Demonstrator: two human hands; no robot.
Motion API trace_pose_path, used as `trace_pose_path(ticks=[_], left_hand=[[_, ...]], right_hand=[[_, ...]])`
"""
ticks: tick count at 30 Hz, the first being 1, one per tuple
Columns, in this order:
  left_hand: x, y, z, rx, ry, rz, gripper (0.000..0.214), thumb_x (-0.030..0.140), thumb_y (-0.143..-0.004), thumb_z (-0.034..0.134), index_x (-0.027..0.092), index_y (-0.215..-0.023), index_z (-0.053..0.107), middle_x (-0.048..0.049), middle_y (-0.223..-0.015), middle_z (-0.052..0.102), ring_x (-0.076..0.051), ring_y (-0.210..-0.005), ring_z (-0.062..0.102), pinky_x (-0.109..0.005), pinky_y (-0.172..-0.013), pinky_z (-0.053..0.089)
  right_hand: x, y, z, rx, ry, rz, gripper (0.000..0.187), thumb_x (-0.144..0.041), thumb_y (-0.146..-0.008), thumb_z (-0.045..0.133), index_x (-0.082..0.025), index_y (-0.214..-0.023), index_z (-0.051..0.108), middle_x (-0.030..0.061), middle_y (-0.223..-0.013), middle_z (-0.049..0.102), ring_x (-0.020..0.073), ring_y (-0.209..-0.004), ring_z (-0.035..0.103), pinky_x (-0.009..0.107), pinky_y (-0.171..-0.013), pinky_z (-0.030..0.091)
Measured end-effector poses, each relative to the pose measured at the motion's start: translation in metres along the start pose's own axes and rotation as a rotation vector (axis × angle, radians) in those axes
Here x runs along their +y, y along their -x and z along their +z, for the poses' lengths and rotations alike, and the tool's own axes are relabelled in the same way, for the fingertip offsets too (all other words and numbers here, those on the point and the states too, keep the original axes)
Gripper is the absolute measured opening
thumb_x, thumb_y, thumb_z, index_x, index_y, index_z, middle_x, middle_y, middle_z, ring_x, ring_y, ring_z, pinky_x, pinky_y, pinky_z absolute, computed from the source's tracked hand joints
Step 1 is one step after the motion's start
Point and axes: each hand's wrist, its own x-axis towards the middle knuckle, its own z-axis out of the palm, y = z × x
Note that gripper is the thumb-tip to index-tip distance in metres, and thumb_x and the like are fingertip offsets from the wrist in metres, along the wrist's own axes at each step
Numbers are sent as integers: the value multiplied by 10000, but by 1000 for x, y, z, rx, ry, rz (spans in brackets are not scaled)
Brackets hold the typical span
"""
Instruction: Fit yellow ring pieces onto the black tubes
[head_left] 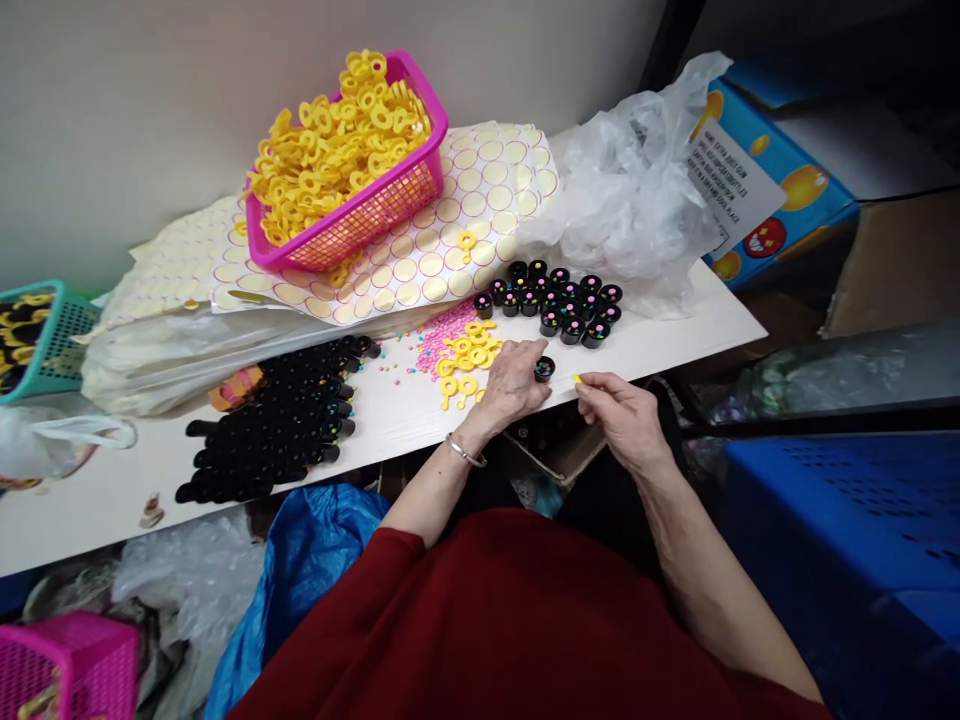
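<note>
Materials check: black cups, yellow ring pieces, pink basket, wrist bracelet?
Black cups: probably hard plastic, glossy; bright highlights on smooth rims.
Yellow ring pieces: likely molded plastic, slight sheen; repeated shape, even color.
Pink basket: looks like molded plastic, semi-gloss; regular lattice, uniform color.
Bracelet: seemingly polished metal, silvery shine; which metal, can't tell.

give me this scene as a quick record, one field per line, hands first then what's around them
left hand: fingers at a small black cup near the table's front edge
right hand: small yellow piece pinched in the fingers
left wrist: silver bracelet
beside left hand: loose yellow ring pieces and pink beads
beyond the hands: cluster of black cups
further left: large group of black pieces
back: pink basket heaped with yellow pieces, on sticker sheets
</note>
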Motion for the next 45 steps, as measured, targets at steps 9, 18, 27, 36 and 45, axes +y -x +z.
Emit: trace_pose_path(ticks=[9,18,27,36,45], left_hand=[[27,33,-14,-94,716,-140,147,275,-764,602,152,-785,679,-15,-714,601,-109,-671,531,-249,-648,419],[24,34,-3,-28,1083,-576,189,242,-556,717,114,-677,648,24,-567,580,-71,-530,506,-211,-545,393],[6,16,-7,272,954,-563,143,283,-644,641,143,-671,647,40,-544,538,-62,-515,427,-212,-535,351],[-4,5,1,151,750,-398,204,301,-773,577,172,-669,695,12,-619,608,-116,-651,524,-240,-643,386],[0,-2,3,149,591,-382,175,216,-772,599,197,-640,713,4,-628,623,-133,-695,556,-259,-710,421]], right_hand=[[-7,21,6,-218,-475,323,280,-389,-690,706,-156,-814,612,9,-645,607,58,-425,423,189,-364,287],[0,22,11,-191,418,-374,297,-316,-809,583,-197,-1081,591,77,-1017,646,200,-908,615,343,-813,495],[-14,-21,28,-58,850,-480,270,-369,-851,501,-186,-1027,591,107,-998,596,244,-908,570,336,-732,463],[-20,-29,34,-122,985,-442,234,-333,-845,482,-179,-958,618,90,-975,600,221,-830,566,302,-662,422],[-2,-36,33,-114,299,-211,330,-448,-752,614,-183,-944,659,34,-862,613,130,-615,554,273,-546,474]])
